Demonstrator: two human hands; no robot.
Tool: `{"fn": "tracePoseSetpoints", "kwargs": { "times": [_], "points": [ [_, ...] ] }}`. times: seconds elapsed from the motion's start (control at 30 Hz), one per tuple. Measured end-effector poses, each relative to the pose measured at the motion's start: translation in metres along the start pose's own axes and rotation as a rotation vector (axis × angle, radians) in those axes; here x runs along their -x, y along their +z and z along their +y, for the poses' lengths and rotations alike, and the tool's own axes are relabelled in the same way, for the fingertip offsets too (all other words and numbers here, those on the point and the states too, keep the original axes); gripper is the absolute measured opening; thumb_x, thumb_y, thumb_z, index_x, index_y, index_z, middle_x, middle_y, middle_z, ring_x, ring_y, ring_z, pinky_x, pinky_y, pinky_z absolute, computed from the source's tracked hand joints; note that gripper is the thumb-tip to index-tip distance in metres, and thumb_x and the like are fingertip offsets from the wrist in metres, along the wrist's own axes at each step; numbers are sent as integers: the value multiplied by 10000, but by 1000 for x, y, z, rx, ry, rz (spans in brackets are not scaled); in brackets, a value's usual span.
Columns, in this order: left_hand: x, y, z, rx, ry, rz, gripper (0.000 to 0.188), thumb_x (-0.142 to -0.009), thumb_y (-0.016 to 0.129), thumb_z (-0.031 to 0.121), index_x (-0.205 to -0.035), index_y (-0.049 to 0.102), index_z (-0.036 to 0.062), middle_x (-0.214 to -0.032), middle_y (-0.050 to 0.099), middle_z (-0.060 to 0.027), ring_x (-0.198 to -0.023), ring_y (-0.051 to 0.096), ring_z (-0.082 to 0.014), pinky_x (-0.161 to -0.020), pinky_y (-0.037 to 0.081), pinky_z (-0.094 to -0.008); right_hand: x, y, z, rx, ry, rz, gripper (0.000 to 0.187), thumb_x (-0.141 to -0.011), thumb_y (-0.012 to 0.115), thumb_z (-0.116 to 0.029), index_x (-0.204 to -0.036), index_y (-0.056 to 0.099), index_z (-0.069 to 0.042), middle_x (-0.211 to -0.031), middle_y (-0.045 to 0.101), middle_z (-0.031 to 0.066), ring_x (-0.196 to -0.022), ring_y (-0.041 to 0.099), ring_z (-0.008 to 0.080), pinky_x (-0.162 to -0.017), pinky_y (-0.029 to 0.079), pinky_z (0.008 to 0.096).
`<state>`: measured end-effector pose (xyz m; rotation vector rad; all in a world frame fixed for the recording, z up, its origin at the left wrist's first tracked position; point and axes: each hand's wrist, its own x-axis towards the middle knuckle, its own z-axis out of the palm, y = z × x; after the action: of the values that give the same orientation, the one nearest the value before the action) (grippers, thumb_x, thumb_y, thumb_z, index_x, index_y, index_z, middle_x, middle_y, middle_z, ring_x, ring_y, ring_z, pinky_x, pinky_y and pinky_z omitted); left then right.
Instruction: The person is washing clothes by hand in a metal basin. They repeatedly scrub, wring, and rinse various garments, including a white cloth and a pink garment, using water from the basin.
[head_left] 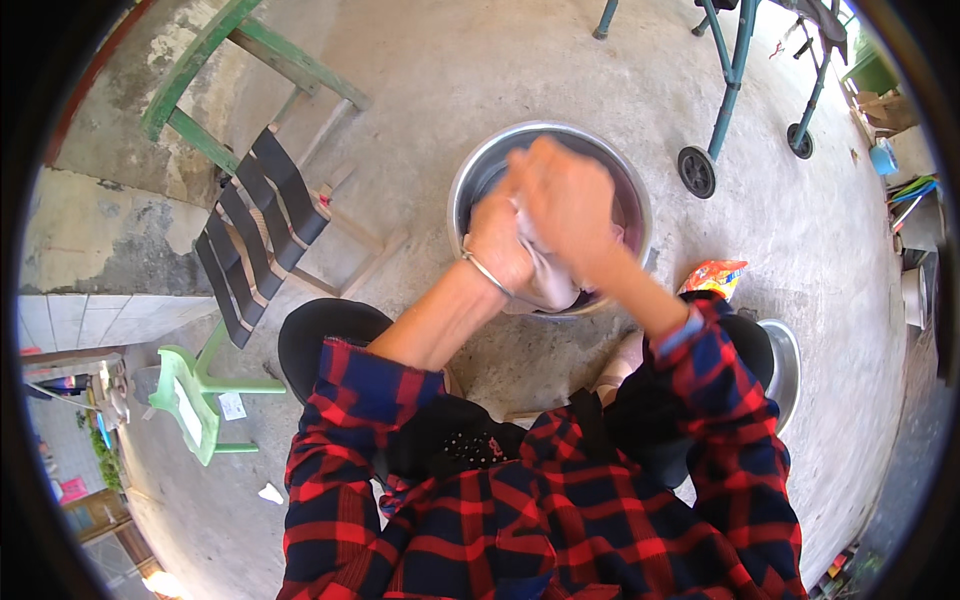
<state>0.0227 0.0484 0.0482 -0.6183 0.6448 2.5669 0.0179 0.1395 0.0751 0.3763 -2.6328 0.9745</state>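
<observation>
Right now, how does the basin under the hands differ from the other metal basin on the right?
The basin under the hands is in full view and holds a pale cloth; the right basin is half hidden behind a knee, contents unseen. Both hands, left hand and right hand, grip the cloth. Both basins are round, shiny metal on concrete.

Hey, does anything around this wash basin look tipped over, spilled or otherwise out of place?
Yes: a light green plastic chair lies tipped on its side on the concrete floor at the person's left. Otherwise nothing stands out; both hands, left hand and right hand, grip a pale cloth over the round metal basin.
</observation>
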Motion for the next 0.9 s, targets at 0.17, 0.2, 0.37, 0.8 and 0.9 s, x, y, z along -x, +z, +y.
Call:
{"fn": "tracePoseSetpoints", "kwargs": {
  "times": [0.17, 0.2, 0.37, 0.8, 0.9],
  "points": [
    [-28, -39, 38, 4, -96, -375, 387, -1006, 442, 433, -730, 482, 164, -701, 504, 4, -624, 504, -150, -553, 439, -338, 32, -5, -35, -143, -366, 87, 224, -900, 585, -224, -766, 577, -45, -713, 589, 172, -563, 592, 329, -516, 446, 433],
    [-26, -41, 38, 9, -80, -418, 370, -1008, 440, 422, -763, 503, 151, -739, 537, -2, -676, 536, -157, -593, 469, -346, 30, 0, -31, -118, -365, 107, 230, -902, 585, -227, -760, 577, -46, -700, 584, 171, -564, 591, 333, -519, 446, 433],
    [8, 9, 8, -104, -36, -183, 399, -988, 494, 395, -1135, 596, 38, -993, 682, -92, -869, 671, -197, -788, 560, -372, -19, -12, 17, -103, 91, 81, 237, -927, 581, -243, -802, 612, -44, -643, 581, 156, -552, 570, 302, -523, 441, 391],
    [45, 0, 88, -732, -20, -419, 479, -805, 671, 106, -1218, 513, -77, -1155, 609, -162, -980, 629, -171, -860, 517, -303, -18, -84, 53, -1159, 529, -503, 119, -821, 665, -118, -896, 661, -25, -836, 662, 41, -709, 621, 114, -637, 504, 250],
    [49, -4, 87, -850, -82, -378, 517, -791, 688, 138, -1239, 530, -65, -1134, 622, -110, -994, 609, -136, -891, 466, -254, -23, -98, 57, -1234, 504, -341, 84, -757, 623, -28, -838, 644, -36, -799, 640, 25, -721, 603, 123, -669, 489, 241]
  ]
}}
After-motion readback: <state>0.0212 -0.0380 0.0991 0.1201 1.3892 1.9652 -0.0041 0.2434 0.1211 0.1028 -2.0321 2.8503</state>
